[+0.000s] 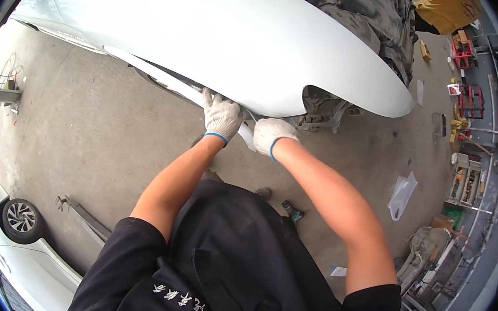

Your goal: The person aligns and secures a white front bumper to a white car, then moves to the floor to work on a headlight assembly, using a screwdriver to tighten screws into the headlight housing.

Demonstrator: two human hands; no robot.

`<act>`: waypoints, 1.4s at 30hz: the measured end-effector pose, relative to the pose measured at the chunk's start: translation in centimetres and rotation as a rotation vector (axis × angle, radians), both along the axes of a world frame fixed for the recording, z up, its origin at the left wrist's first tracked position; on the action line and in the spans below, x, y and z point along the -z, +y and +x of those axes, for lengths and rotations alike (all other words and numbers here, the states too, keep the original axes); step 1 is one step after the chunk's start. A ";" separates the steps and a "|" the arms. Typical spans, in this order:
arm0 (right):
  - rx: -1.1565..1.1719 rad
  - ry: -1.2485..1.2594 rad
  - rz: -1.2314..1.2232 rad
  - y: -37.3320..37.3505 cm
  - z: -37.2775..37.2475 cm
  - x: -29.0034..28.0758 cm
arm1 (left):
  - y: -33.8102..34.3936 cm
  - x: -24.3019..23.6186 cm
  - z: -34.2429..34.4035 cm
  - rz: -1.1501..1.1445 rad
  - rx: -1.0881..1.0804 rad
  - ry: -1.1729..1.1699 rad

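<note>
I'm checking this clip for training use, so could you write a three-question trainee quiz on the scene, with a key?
1. Which large thing are the left hand and right hand at the edge of?
2. True or false: both hands are bare.
3. The wheel at the picture's lower left is on a car that is: A) black, B) white, C) red.

Key:
1. The white body panel.
2. False; both wear whitish gloves with blue edging.
3. B.
</note>
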State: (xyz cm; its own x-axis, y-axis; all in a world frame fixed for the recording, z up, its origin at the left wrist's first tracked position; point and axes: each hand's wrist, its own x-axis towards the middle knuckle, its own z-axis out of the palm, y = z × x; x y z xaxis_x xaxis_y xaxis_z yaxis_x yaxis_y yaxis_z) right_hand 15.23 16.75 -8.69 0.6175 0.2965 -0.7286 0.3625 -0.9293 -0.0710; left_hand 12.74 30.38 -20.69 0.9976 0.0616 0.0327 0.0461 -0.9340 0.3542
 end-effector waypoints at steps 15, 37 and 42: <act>0.104 -0.120 -0.147 1.5 0.8 4.1 | -0.5 0.2 0.0 -0.044 -0.076 -0.020; -0.010 -0.197 -0.055 0.5 0.6 4.1 | -0.2 0.0 0.1 -0.035 -0.026 0.004; -0.020 -0.155 -0.019 1.2 1.1 3.0 | -0.1 -0.1 0.3 -0.005 -0.011 0.039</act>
State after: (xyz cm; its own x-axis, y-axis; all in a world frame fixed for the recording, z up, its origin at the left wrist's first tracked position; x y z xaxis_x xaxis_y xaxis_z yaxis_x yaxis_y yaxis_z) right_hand 16.33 17.90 -11.66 0.7171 0.2972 -0.6304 0.3865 -0.9223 0.0048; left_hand 13.04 30.29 -20.61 0.9974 0.0722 -0.0062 0.0697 -0.9316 0.3567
